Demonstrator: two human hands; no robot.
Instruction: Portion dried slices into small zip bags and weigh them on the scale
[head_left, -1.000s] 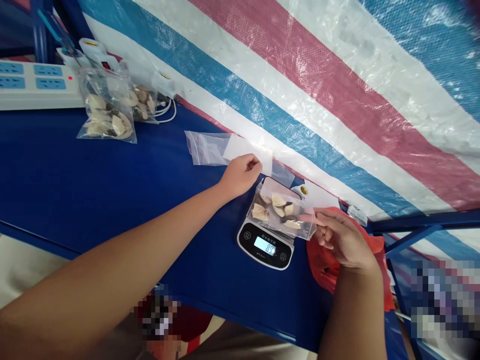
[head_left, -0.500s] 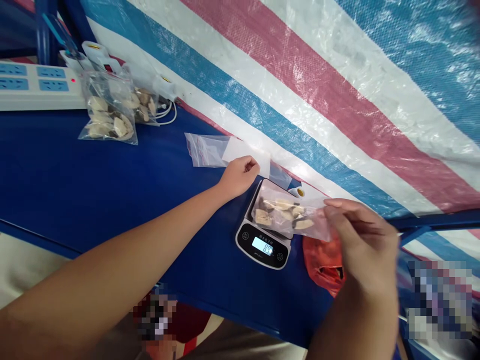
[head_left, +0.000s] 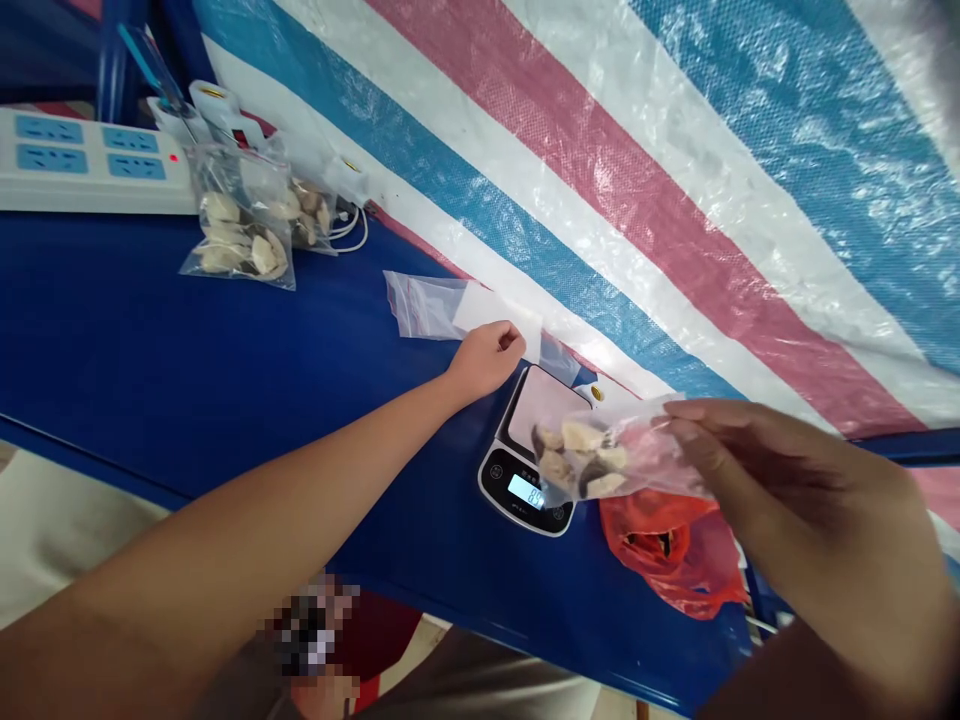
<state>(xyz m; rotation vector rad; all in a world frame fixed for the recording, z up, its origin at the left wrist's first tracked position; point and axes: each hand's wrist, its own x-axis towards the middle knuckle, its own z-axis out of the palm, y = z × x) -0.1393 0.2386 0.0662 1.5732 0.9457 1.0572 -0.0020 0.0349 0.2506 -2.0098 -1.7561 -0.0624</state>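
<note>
My right hand (head_left: 810,530) pinched a filled bag (head_left: 585,465) over the scale (head_left: 512,455); my left hand (head_left: 487,358) made a loose fist. Two packed bags (head_left: 247,250) sat far left; flat bags (head_left: 424,305) lay unfilled.

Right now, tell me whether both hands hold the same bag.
No, the right hand alone pinches a filled bag; the left hand lies apart.

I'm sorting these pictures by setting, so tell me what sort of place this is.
Probably a makeshift stall or work corner: a striped plastic sheet hangs like a wall behind a blue table, with a digital scale and clear bags of pale pieces.
</note>
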